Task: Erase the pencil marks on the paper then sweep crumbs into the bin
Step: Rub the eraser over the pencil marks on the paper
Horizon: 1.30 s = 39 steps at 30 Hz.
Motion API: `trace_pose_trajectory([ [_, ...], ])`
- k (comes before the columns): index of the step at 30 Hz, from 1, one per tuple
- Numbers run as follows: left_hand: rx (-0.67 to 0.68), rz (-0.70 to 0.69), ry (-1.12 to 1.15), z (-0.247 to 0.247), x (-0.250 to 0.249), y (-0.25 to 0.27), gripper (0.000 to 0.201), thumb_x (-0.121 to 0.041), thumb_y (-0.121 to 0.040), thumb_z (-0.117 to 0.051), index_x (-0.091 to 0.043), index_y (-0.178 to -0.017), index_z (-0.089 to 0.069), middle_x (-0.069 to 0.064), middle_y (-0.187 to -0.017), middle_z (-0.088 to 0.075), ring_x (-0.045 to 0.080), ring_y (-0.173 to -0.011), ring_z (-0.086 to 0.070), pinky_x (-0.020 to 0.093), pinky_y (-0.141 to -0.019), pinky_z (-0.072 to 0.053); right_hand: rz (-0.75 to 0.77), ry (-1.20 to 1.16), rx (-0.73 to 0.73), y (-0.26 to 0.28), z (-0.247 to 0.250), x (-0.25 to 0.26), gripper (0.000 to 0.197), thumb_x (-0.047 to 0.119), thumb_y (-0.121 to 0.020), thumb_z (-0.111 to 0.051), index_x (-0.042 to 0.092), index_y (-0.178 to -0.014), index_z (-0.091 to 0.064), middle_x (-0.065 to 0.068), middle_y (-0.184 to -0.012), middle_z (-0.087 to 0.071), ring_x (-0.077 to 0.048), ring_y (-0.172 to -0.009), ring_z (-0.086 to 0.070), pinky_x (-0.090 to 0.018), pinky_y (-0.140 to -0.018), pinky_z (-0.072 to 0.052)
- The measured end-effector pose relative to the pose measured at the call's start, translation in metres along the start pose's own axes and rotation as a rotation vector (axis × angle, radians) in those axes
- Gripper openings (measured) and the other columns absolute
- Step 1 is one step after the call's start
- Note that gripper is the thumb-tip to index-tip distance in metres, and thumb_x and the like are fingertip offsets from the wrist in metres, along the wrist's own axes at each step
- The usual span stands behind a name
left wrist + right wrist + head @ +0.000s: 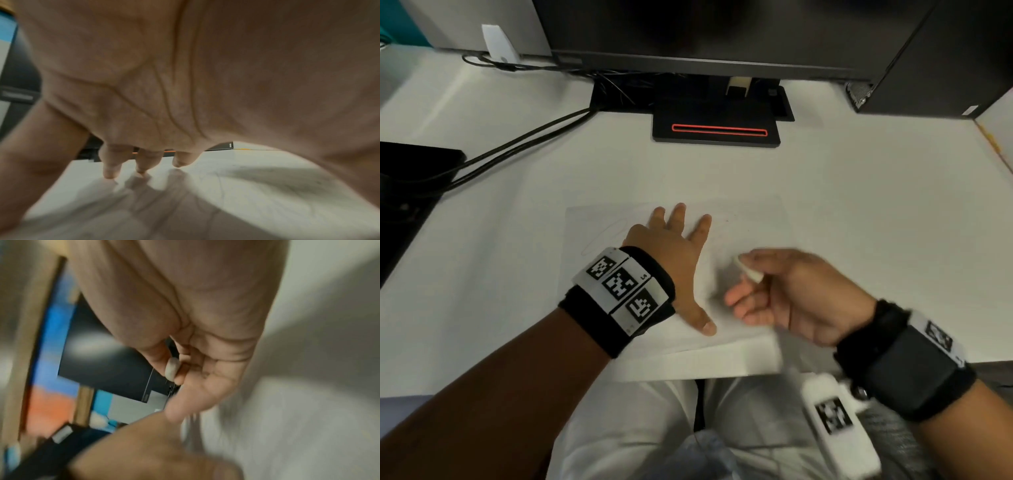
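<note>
A white sheet of paper [750, 226] with faint pencil lines lies on the white desk near its front edge. My left hand [674, 250] presses flat on the paper's left half with fingers spread; the left wrist view shows its fingertips [111, 172] touching the sheet [257, 194]. My right hand [784, 291] hovers palm-up over the paper's right part and pinches a small white eraser [748, 270] between thumb and fingers. The eraser [172, 368] also shows in the blurred right wrist view. No bin is in view.
A black monitor stand with a red stripe [717, 132] sits behind the paper. Black cables [517, 144] run to the left toward a dark object [410, 178]. A dark computer case [941, 58] stands at the back right. My lap [654, 428] is below the desk edge.
</note>
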State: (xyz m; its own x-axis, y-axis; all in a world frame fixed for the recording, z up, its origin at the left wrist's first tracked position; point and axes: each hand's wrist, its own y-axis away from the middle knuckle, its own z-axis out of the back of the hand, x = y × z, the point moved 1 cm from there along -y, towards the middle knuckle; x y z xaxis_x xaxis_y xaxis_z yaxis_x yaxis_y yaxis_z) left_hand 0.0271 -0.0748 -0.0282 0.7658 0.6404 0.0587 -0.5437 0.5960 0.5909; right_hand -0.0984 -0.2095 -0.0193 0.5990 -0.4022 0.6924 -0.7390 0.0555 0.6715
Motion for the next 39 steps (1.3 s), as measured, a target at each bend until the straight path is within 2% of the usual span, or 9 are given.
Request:
trace_pose_trajectory([
  [3, 0.004, -0.026, -0.037, 0.001, 0.007, 0.005, 0.163, -0.084, -0.042, -0.078, -0.028, -0.151, 0.031, 0.014, -0.163, 0.023, 0.036, -0.152, 0.009, 0.054, -0.111, -0.031, -0.190, -0.161, 0.268, 0.005, 0.002, -0.028, 0.039, 0.025, -0.097, -0.048, -0.009, -0.107, -0.065, -0.036, -0.119, -0.063, -0.043, -0.111, -0.066, -0.044, -0.094, -0.056],
  [5, 0.007, -0.025, -0.039, 0.000, 0.008, 0.007, 0.166, -0.084, -0.041, -0.078, -0.026, -0.150, 0.032, 0.014, -0.163, 0.023, 0.035, -0.152, 0.009, 0.055, -0.110, -0.032, -0.076, -0.358, 0.127, -0.005, 0.027, -0.022, 0.046, 0.028, -0.099, -0.045, -0.005, -0.085, -0.075, -0.033, -0.131, -0.058, -0.042, -0.121, -0.060, -0.045, -0.103, -0.049],
  [9, 0.025, 0.015, 0.010, -0.003, 0.008, 0.012, 0.168, -0.081, -0.041, -0.080, -0.020, -0.151, 0.031, 0.014, -0.163, 0.024, 0.036, -0.151, 0.011, 0.057, -0.110, -0.032, 0.332, -0.749, -0.228, -0.005, 0.058, 0.008, 0.044, 0.028, -0.101, -0.043, 0.009, -0.066, -0.061, -0.026, -0.139, -0.055, -0.037, -0.117, -0.064, -0.045, -0.101, -0.049],
  [15, 0.047, 0.041, 0.091, -0.008, 0.011, 0.016, 0.168, -0.077, -0.042, -0.083, -0.009, -0.154, 0.022, 0.012, -0.161, 0.029, 0.033, -0.150, 0.018, 0.056, -0.110, -0.034, -0.038, -0.357, 0.196, -0.006, -0.011, -0.039, 0.038, 0.025, -0.101, -0.042, -0.007, -0.103, -0.062, -0.035, -0.128, -0.060, -0.042, -0.116, -0.062, -0.047, -0.101, -0.049],
  [21, 0.082, 0.027, 0.090, -0.007, 0.013, 0.020, 0.167, -0.079, -0.045, -0.081, -0.008, -0.153, 0.024, 0.008, -0.160, 0.032, 0.030, -0.150, 0.021, 0.056, -0.113, -0.033, 0.346, -0.759, -0.262, -0.023, 0.044, 0.022, 0.039, 0.029, -0.103, -0.040, 0.011, -0.073, -0.057, -0.024, -0.129, -0.059, -0.037, -0.119, -0.062, -0.041, -0.104, -0.048],
  [27, 0.090, 0.009, 0.143, -0.005, 0.017, 0.015, 0.161, -0.074, -0.049, -0.083, -0.010, -0.155, 0.020, 0.008, -0.161, 0.030, 0.031, -0.150, 0.021, 0.057, -0.114, -0.029, 0.015, -0.369, 0.190, -0.009, -0.008, -0.032, 0.042, 0.025, -0.102, -0.041, -0.010, -0.107, -0.063, -0.033, -0.131, -0.057, -0.045, -0.124, -0.056, -0.050, -0.107, -0.045],
  [32, 0.093, -0.013, 0.178, -0.007, 0.018, 0.012, 0.158, -0.070, -0.048, -0.087, -0.031, -0.152, 0.026, 0.009, -0.160, 0.032, 0.034, -0.148, 0.024, 0.061, -0.115, -0.026, 0.339, -0.646, -0.281, -0.020, 0.057, 0.006, 0.037, 0.024, -0.102, -0.044, 0.008, -0.076, -0.065, -0.023, -0.110, -0.063, -0.036, -0.102, -0.067, -0.040, -0.093, -0.056],
  [36, 0.111, -0.028, 0.179, -0.007, 0.012, 0.011, 0.154, -0.074, -0.043, -0.086, -0.054, -0.144, 0.029, 0.015, -0.156, 0.038, 0.042, -0.144, 0.030, 0.061, -0.116, -0.020, 0.343, 0.132, -0.216, 0.011, 0.055, 0.003, 0.026, 0.015, -0.102, -0.050, 0.010, -0.077, -0.058, -0.008, -0.061, -0.061, -0.018, -0.050, -0.056, -0.026, -0.049, -0.051],
  [39, 0.103, -0.016, 0.152, -0.008, 0.009, 0.009, 0.155, -0.077, -0.042, -0.084, -0.054, -0.143, 0.031, 0.017, -0.155, 0.039, 0.045, -0.144, 0.028, 0.061, -0.116, -0.017, 0.309, 1.104, -0.075, 0.020, 0.038, -0.012, 0.037, 0.038, -0.097, -0.060, 0.012, -0.070, -0.058, -0.003, -0.058, -0.057, -0.008, -0.049, -0.047, -0.023, -0.050, -0.041],
])
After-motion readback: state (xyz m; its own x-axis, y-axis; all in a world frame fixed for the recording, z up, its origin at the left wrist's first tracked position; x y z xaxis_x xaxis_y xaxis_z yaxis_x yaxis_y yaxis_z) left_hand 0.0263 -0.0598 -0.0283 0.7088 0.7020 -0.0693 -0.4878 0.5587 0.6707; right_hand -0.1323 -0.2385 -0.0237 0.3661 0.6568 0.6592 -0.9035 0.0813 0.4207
